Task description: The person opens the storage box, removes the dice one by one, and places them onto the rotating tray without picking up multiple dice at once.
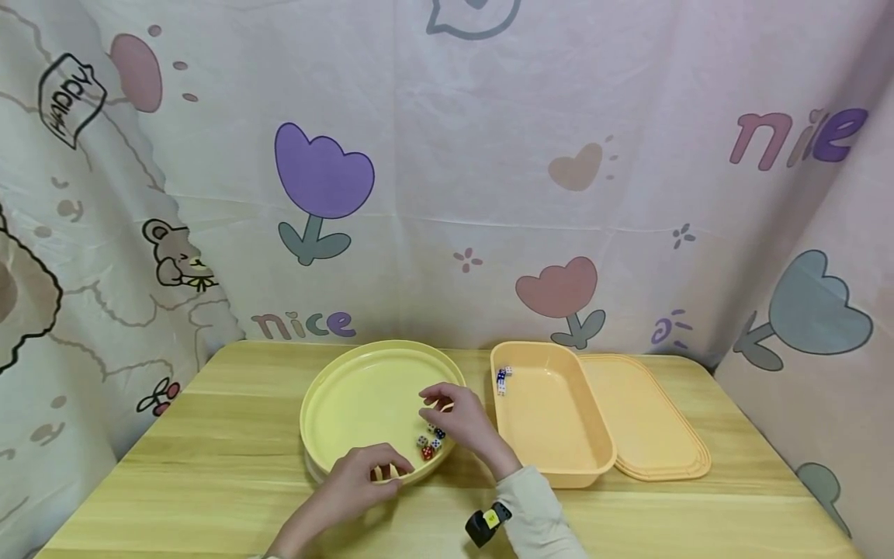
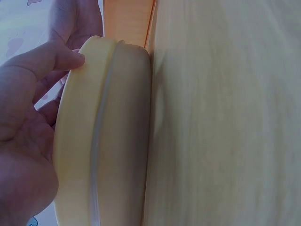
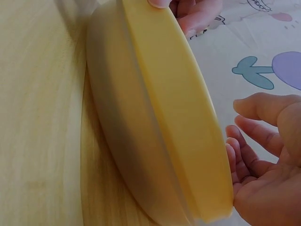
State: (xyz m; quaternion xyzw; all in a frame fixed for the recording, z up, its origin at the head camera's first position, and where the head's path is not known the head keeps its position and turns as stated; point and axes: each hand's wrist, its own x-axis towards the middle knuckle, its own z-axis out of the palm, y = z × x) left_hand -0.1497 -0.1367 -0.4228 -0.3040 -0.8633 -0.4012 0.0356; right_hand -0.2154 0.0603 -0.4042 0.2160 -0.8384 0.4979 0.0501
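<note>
A round yellow tray [image 1: 370, 388] stands on the table. Inside its right side several small dice [image 1: 436, 444] lie together, among them a red die [image 1: 427, 453]; others are white or dark. My left hand [image 1: 359, 477] holds the tray's near rim, the thumb [image 2: 70, 59] against the outer wall and the fingers curled over the inside. Above the dice hovers my right hand [image 1: 461, 419], thumb and fingers apart, with nothing seen between them. In the right wrist view the same hand [image 3: 268, 155] is beside the tray's wall [image 3: 183, 117], its inner side out of sight.
Right of the tray sits an orange rectangular box [image 1: 552, 411] with several white and blue dice [image 1: 501, 382] at its far left corner. Its flat orange lid [image 1: 649, 419] lies on the table at the right. A printed curtain [image 1: 447, 194] hangs behind the wooden table [image 1: 230, 450].
</note>
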